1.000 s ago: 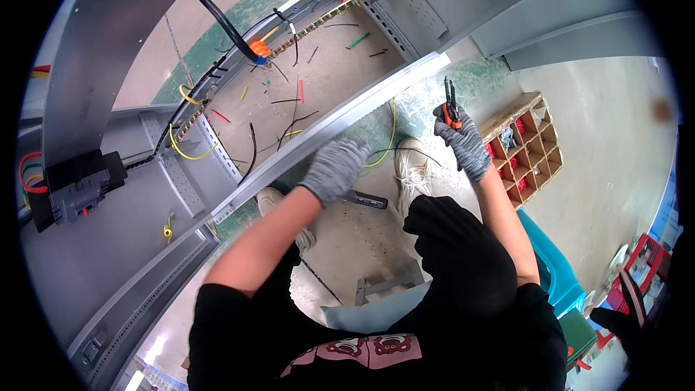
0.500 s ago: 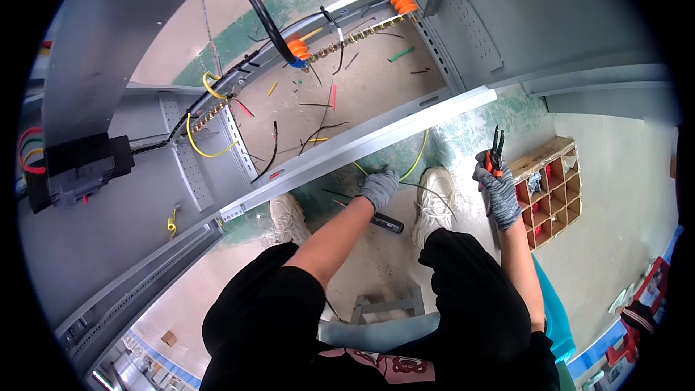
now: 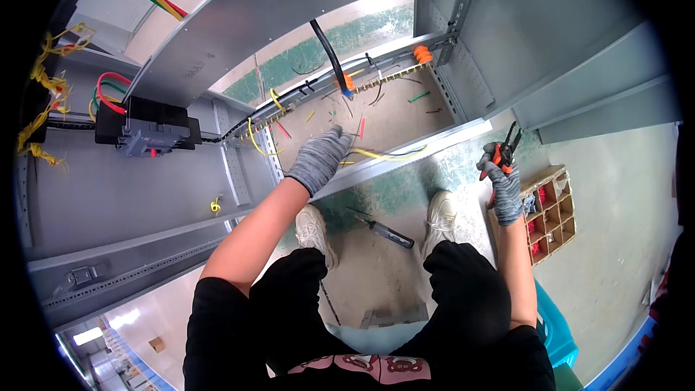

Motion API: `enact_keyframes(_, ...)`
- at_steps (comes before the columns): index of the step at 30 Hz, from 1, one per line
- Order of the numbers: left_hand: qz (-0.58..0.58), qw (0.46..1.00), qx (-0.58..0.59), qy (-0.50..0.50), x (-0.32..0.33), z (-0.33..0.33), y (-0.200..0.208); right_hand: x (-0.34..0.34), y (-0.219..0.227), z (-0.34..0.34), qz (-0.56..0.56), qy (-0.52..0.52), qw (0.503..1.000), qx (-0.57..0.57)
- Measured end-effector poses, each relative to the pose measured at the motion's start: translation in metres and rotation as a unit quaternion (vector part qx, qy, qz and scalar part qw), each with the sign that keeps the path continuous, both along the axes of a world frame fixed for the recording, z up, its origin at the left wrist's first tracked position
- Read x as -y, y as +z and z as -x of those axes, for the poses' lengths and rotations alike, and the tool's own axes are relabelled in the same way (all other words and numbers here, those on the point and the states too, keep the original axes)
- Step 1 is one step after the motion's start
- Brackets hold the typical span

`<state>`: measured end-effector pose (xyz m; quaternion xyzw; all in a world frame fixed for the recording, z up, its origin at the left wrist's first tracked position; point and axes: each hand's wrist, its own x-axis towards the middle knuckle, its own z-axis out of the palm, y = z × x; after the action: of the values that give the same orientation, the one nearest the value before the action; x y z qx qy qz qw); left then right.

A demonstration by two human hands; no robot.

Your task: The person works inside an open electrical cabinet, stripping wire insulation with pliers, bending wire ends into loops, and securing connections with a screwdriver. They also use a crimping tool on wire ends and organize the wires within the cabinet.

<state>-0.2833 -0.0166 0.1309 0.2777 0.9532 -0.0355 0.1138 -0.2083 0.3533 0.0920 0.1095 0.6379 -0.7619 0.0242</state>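
Your thin yellow wire (image 3: 387, 157) now lies across the silver-grey metal front rail (image 3: 463, 137), with a dark wire (image 3: 397, 155) alongside it; 0.5 s ago the yellow wire looped down on your side of that rail. Your left hand (image 3: 318, 161), in a grey-and-black striped knit glove, has shifted from your side of the rail to above it, fingertips past its far edge. Its fingers look drawn together and appear to pinch the yellow wire, though the pinch itself is hidden. The change seems to bring the wire closer to the strip of brass-coloured terminals (image 3: 391, 80) beyond the rail.

Your right hand (image 3: 507, 192), gloved alike, stays near the rail's right end, curled around orange-handled black pliers (image 3: 502, 158), whose jaws look slightly apart.

Beyond the rail, red and green wire scraps (image 3: 418, 96) lie scattered, and a thick black cable (image 3: 329, 51) comes down to the strip. On your side of the rail, a black stick-shaped tool (image 3: 392, 234) rests on the floor between your 2 white shoes (image 3: 443, 219). A brown compartmented box (image 3: 546, 176) sits right of the rail.
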Motion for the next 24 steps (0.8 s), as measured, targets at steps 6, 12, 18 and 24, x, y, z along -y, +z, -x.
enact_keyframes(6,-0.01,0.995,-0.08,-0.06,-0.018,0.021,-0.015,0.012,0.015,0.013,-0.038,0.042,0.998,-0.021)
enact_keyframes(12,0.095,0.966,-0.155,-0.182,-0.059,0.068,-0.025,0.043,0.023,0.028,-0.049,0.087,0.995,-0.018)
enact_keyframes(18,0.061,0.962,-0.127,-0.234,-0.078,0.085,0.017,0.056,0.025,0.061,-0.101,0.106,0.987,-0.062)
enact_keyframes(24,-0.36,0.933,-0.011,-0.006,-0.067,0.106,0.03,0.081,0.037,0.112,-0.23,0.083,0.965,-0.09)
